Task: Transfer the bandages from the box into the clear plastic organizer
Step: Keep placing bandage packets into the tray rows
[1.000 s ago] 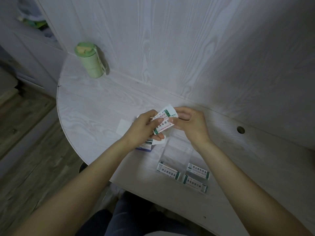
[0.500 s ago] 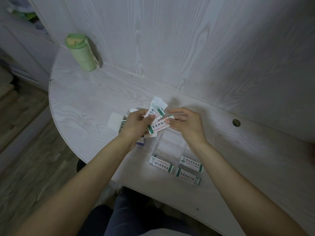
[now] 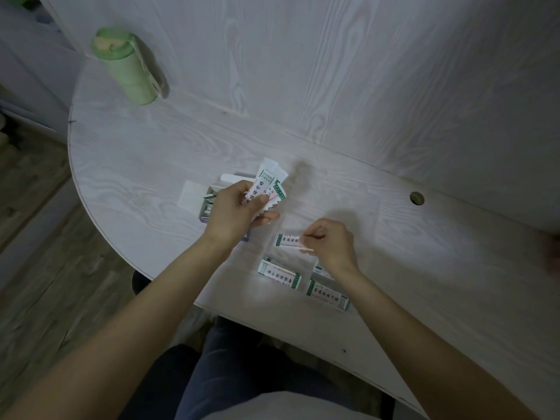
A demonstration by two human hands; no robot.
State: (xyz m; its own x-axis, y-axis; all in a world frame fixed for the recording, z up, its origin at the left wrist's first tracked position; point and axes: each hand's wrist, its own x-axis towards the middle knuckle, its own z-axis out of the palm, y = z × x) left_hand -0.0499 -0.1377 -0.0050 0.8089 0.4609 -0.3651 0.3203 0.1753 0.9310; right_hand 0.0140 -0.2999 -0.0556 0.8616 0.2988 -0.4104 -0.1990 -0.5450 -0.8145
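Right hand (image 3: 330, 244) moved down, pinching bandage (image 3: 288, 240); left grip (image 3: 239, 212) holds stack (image 3: 266, 189), box (image 3: 209, 204) half-hidden.

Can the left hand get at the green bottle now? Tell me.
Probably not right away: the left hand grips a bunch of bandages, and the green bottle stands apart at the table's far left corner.

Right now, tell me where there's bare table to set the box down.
Free: the table between the green bottle and the box; also right of the right hand, below the cable hole. Crowded: around the organizer near the front edge.
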